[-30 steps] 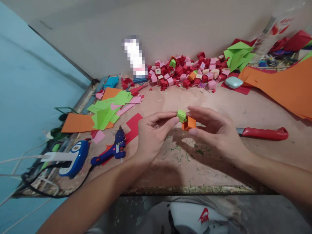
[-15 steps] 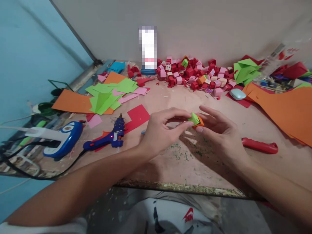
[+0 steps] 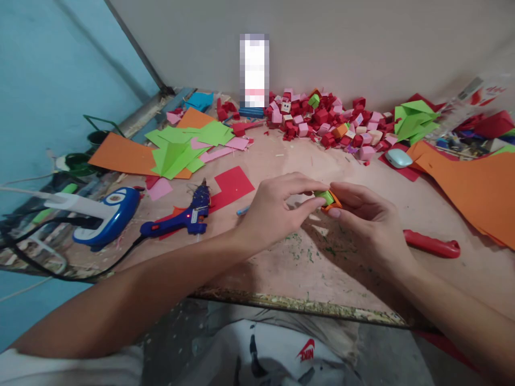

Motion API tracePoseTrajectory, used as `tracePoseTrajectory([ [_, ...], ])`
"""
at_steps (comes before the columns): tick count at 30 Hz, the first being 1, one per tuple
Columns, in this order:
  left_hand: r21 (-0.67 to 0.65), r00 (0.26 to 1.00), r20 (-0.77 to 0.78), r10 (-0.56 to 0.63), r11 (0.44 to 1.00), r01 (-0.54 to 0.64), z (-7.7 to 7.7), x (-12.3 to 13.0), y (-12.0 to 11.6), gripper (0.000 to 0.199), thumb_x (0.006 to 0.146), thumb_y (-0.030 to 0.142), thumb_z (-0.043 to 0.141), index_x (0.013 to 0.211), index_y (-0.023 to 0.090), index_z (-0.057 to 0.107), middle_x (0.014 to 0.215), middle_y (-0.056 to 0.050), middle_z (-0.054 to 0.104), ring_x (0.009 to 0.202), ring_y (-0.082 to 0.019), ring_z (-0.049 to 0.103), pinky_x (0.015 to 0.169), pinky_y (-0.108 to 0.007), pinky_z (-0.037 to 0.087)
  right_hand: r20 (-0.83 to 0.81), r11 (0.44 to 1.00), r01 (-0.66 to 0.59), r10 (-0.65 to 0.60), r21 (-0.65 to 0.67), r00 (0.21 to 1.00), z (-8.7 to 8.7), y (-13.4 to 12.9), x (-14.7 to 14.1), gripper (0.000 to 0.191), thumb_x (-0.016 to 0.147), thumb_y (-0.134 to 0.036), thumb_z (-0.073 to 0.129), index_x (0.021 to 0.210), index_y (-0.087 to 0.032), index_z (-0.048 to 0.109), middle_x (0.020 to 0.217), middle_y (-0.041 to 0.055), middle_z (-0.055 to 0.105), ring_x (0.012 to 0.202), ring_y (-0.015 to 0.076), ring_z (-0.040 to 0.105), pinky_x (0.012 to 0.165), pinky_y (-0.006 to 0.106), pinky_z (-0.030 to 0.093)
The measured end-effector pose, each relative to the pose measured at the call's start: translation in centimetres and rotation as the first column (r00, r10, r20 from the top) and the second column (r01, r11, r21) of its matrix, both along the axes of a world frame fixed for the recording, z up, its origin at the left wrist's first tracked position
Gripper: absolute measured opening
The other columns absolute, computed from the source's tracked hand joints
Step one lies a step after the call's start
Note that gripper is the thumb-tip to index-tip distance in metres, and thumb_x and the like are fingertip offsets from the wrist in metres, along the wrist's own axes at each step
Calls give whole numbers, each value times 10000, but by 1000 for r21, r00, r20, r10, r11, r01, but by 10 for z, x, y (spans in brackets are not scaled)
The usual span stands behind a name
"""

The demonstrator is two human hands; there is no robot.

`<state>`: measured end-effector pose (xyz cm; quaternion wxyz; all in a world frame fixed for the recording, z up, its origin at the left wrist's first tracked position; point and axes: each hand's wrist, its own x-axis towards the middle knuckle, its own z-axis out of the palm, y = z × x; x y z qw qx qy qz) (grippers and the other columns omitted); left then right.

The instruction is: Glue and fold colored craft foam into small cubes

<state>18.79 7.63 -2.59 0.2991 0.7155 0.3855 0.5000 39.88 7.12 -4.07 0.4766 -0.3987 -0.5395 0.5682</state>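
Observation:
Over the middle of the table, my left hand [image 3: 277,206] pinches a small green folded paper cube [image 3: 324,197] between thumb and fingertips. Facing it, my right hand [image 3: 366,220] grips an orange folded paper piece [image 3: 335,201] by its edge. The two paper pieces touch, with the green one partly inside the orange one; fingers cover much of both. Beneath my hands the tabletop carries scattered green crumbs. A red handle [image 3: 432,243] lies just right of my right wrist, its other end hidden behind the hand.
A blue glue gun [image 3: 181,219] with a lit red light lies left, its cord running to a blue-and-white power strip [image 3: 107,217]. Green paper sheets [image 3: 177,155] lie behind it. Folded red and pink paper cubes [image 3: 322,118] are heaped at the back. Orange sheets [image 3: 466,187] lie right.
The green cube has gone deeper into the orange piece, and my right fingers have closed in around it. The camera view has shifted slightly.

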Motion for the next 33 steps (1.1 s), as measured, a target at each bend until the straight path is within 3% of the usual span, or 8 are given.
tracePoseTrajectory([
  [8, -22, 999, -50, 5, 1000, -6, 2, 0, -1, 184, 907, 100, 724, 1033, 210, 802, 1048, -53, 823, 961, -187, 761, 870, -319, 597, 93, 999, -8, 4, 44, 996, 2, 0, 1, 290, 874, -266, 899, 1149, -322, 823, 1258, 30, 811, 1203, 280, 759, 1130, 502, 578],
  [13, -75, 1000, -9, -9, 997, 9, 1, 0, -2, 211, 912, 156, 766, 1104, 230, 813, 1149, -54, 833, 1049, -210, 780, 959, -351, 611, 81, 999, -5, 1, 44, 997, 6, -1, -1, 297, 896, -276, 882, 1180, -330, 816, 1361, 33, 767, 1259, 298, 729, 1150, 536, 557],
  [16, -41, 1000, -15, -4, 999, 3, 0, 0, -1, 172, 942, 193, 760, 1099, 227, 820, 1159, -55, 835, 1060, -209, 783, 971, -351, 610, 41, 1000, 15, -16, 9, 999, 7, 1, 0, 293, 892, -253, 883, 1158, -354, 811, 1459, 2, 700, 1280, 280, 711, 1154, 519, 552],
  [19, 41, 999, -39, -17, 999, 19, -2, -1, 1, 155, 981, 157, 702, 1061, 217, 821, 1113, -53, 834, 1031, -188, 774, 968, -342, 594, 29, 998, 57, -56, -17, 998, 4, 4, 2, 267, 879, -246, 893, 1106, -359, 810, 1336, -9, 747, 1198, 246, 736, 1149, 501, 549],
  [23, 81, 998, -67, 2, 997, 3, -4, -2, 4, 154, 964, 118, 708, 1030, 222, 802, 1038, -44, 812, 969, -177, 750, 906, -329, 576, 40, 996, 33, -30, -83, 999, 2, 5, 2, 270, 874, -283, 899, 1121, -353, 811, 1201, 6, 801, 1151, 254, 756, 1149, 538, 547],
  [27, 84, 995, -98, 23, 996, -15, -5, -1, 3, 127, 905, 75, 755, 936, 199, 762, 955, -26, 765, 898, -156, 706, 827, -296, 539, 45, 995, -4, 9, -101, 999, 5, 1, -1, 355, 870, -291, 907, 1205, -355, 807, 1304, 22, 782, 1200, 277, 749, 1152, 554, 551],
  [33, -37, 999, -38, -25, 999, 23, -2, 1, -1, 118, 890, 92, 747, 872, 192, 686, 893, -4, 727, 800, -133, 671, 740, -261, 533, 95, 999, 6, -2, -42, 996, 5, -2, -1, 357, 859, -297, 916, 1198, -345, 816, 1313, 37, 783, 1219, 305, 744, 1139, 560, 556],
])
